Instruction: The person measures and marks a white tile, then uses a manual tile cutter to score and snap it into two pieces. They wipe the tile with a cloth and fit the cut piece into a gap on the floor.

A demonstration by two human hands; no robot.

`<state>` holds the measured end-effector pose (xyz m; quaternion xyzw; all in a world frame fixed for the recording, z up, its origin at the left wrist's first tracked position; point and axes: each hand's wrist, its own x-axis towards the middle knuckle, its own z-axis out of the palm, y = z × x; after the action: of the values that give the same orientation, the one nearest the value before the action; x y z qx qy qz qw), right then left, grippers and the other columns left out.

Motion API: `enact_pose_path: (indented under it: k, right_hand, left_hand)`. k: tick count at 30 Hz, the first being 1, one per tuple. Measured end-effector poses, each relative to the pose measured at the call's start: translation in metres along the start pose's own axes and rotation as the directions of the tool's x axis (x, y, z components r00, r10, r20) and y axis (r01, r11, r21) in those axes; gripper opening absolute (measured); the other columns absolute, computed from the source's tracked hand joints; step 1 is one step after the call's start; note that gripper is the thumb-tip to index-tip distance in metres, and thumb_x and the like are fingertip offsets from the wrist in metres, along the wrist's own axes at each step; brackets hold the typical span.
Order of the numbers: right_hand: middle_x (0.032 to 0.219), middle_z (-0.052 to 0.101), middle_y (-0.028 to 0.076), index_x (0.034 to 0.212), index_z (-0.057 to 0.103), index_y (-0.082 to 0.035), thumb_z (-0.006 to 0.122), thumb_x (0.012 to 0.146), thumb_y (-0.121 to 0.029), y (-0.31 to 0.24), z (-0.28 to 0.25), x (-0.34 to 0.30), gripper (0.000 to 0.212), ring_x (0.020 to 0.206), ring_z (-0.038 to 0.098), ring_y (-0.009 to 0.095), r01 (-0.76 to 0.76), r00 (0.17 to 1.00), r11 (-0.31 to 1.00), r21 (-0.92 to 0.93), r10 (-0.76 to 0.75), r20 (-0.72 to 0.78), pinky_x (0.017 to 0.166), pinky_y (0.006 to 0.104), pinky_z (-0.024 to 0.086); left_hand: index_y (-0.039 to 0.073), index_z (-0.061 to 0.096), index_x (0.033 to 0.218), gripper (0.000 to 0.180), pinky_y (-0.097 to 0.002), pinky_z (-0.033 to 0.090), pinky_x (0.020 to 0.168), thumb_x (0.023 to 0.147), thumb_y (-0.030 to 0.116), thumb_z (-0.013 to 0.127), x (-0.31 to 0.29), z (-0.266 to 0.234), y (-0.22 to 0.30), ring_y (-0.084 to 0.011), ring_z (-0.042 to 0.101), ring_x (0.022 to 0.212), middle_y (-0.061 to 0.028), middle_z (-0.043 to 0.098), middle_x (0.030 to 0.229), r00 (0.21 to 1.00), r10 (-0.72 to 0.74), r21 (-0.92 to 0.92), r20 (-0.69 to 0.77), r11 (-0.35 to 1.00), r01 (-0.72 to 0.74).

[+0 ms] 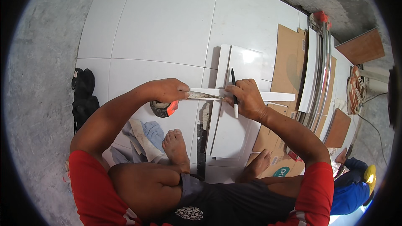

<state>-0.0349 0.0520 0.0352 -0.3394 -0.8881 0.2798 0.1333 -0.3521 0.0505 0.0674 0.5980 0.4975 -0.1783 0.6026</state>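
My left hand (169,90) is closed around a tape measure (160,109), whose black and orange case hangs below the fingers. Its drawn-out blade (205,96) runs right to the fingertips of my right hand (248,98). Alongside the blade lies a narrow white strip (278,96), gripped near its left end by my left hand and reaching past my right hand. A black pen with a white end (235,109) is pinched upright in my right fingers. Below both hands, long white tile pieces (234,136) lie stacked on the floor.
A rail tile cutter (320,71) stands on flattened cardboard (286,54) at right. Brown tile pieces (338,129) and a shoe (355,90) lie beyond it. Grey-blue rags (153,134) are by my left foot; a dark bundle (85,94) lies at far left. A cable (379,129) crosses the floor.
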Motion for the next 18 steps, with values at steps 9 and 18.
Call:
enact_pose_path:
  k: [9,18]
  right_hand:
    - [0.081,0.06,0.007,0.096,0.069,-0.012,0.074,0.086,-0.014,-0.0018,0.0011,0.0014,0.012,0.08,0.058,0.028,-0.062,0.997,0.996,0.056,0.065,-0.045,0.08,0.0413,0.04]
    - [0.081,0.061,0.008,0.094,0.068,-0.012,0.073,0.085,-0.013,-0.0053,0.0007,0.0054,0.01,0.078,0.058,0.029,-0.102,0.994,0.992,0.073,0.104,-0.026,0.077,0.042,0.039]
  left_hand:
    - [0.004,0.068,0.113,0.038,-0.0414,0.048,0.08,0.1,0.035,0.051,0.0016,-0.0023,0.0005,-0.0262,0.062,0.085,-0.0154,0.068,0.091,1.0,-0.006,0.027,-0.004,1.0,0.006]
    - [0.003,0.068,0.111,0.039,-0.0407,0.049,0.081,0.1,0.035,0.05,0.0033,-0.0023,-0.0046,-0.0253,0.062,0.085,-0.0143,0.068,0.089,1.0,0.022,0.024,-0.02,0.999,-0.021]
